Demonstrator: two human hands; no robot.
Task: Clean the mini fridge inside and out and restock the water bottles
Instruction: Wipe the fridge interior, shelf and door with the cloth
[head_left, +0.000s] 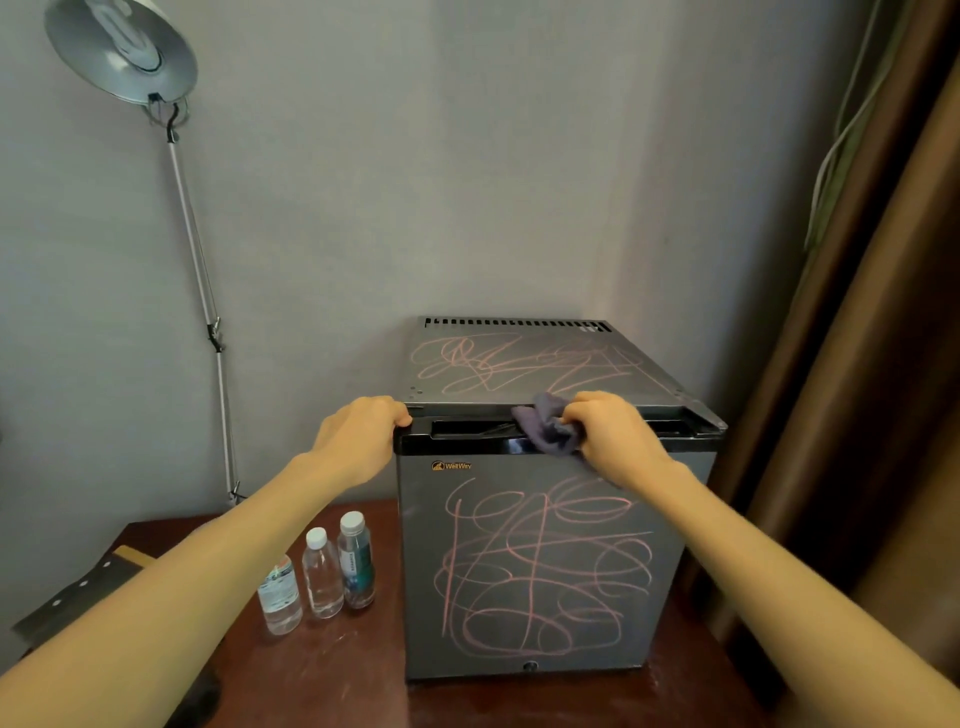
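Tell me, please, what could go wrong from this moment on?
1. The water bottles stand close beside the mini fridge, near the left forearm; a sweep of the arm could topple them.
2. The pink scribbles cover top and door, and the cloth in the right hand is small; it may smear them.
3. The left hand grips the door's corner; a pull could shift the fridge.

One mini fridge (519, 467) on one wooden table (311, 675), three water bottles (323, 577), one cloth (545, 426), one lamp (122, 49), one brown curtain (883, 364), two pink scribble patches, one on the fridge top (519, 364) and one on its door (545, 571), and two hands, the left hand (358, 441) and the right hand (618, 441)
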